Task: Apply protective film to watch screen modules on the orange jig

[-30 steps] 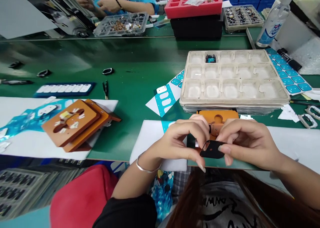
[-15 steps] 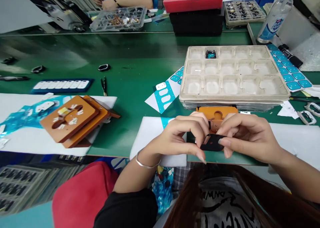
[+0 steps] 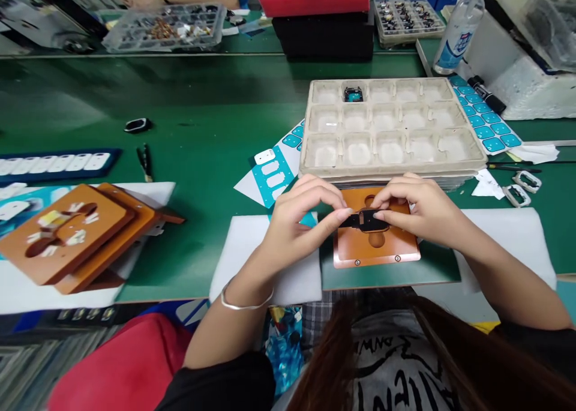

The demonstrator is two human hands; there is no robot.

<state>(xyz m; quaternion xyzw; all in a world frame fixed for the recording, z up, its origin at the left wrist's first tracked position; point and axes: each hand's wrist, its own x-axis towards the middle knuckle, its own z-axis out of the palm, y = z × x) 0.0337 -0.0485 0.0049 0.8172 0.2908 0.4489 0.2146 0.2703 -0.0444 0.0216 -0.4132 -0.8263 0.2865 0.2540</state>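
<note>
My left hand (image 3: 299, 216) and my right hand (image 3: 416, 207) both pinch a small flat black part (image 3: 364, 220) and hold it down on an orange-brown fixture plate (image 3: 375, 249) with a shaped recess. The plate lies on the green table just in front of a beige moulded tray (image 3: 391, 135). The tray has several pockets; one back pocket holds a small dark part with a blue face (image 3: 353, 93). A silver bangle is on my left wrist.
White foam pads (image 3: 265, 261) flank the plate. A stack of orange fixtures (image 3: 76, 234) lies at the left, with blue label sheets (image 3: 272, 174), tweezers (image 3: 144, 161) and loose black parts. Red and black bins, a bottle (image 3: 459, 30) and another person's hands are at the back.
Both hands carried the black part forward from near my body and set it onto the orange plate. The camera view shifted so things slid left.
</note>
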